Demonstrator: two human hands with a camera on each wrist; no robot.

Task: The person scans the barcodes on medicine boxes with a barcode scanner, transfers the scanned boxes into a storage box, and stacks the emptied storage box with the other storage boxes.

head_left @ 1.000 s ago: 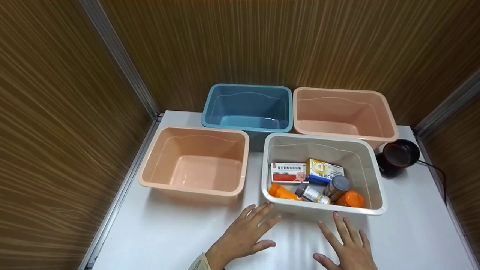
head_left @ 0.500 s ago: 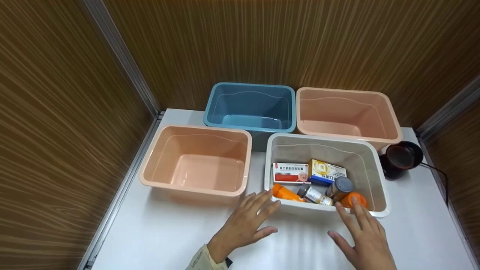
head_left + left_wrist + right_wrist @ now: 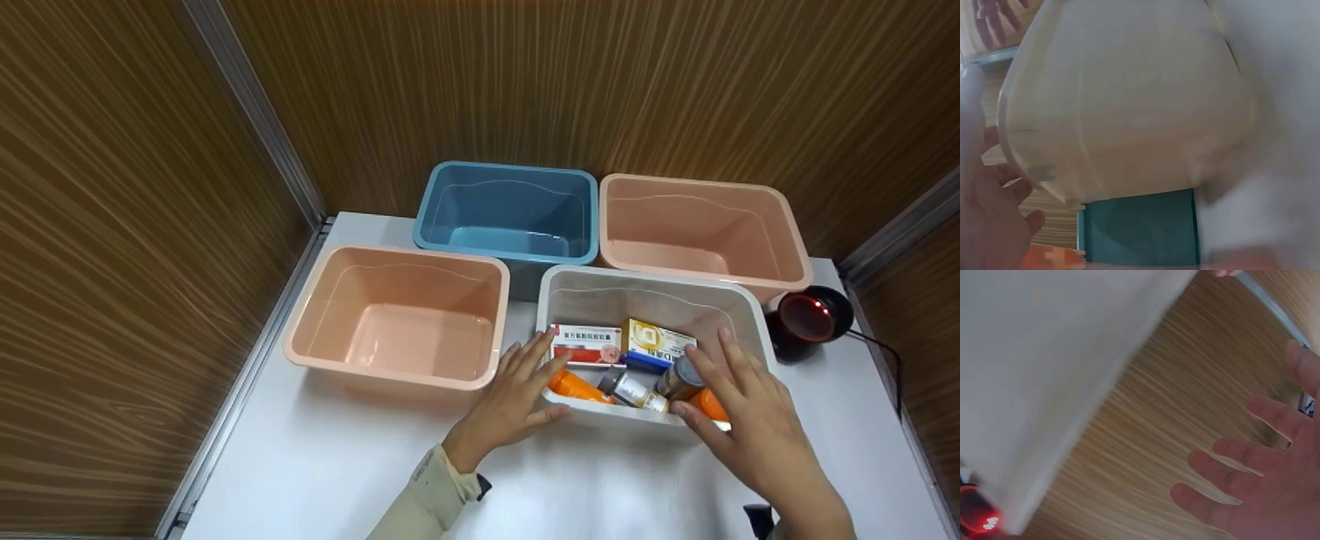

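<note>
A white bin point(image 3: 656, 283) holds several medicine packs: a red-and-white box point(image 3: 592, 337), a yellow, white and blue box point(image 3: 658, 345), an orange tube point(image 3: 579, 387), a small bottle point(image 3: 636, 392) with a grey cap, a grey-lidded bottle point(image 3: 679, 381) and an orange-lidded bottle point(image 3: 711, 405) partly behind a hand. My left hand point(image 3: 514, 397) is at the bin's front left corner, fingers spread over the rim; I cannot tell whether it touches. Over the front right corner is my right hand point(image 3: 765, 420), fingers extended and holding nothing. The right wrist view shows that hand's spread fingers point(image 3: 1224, 475).
A peach bin point(image 3: 397, 382) stands left of the white one. Behind are a blue bin point(image 3: 506, 259) and a second peach bin point(image 3: 697, 274). At right sits a black device point(image 3: 806, 319) with red lights and a cable. Wood-patterned panels point(image 3: 465, 82) enclose the white table point(image 3: 285, 465).
Both hands have moved forward from in front of the white bin to over its front rim. Red lights now show on the black device.
</note>
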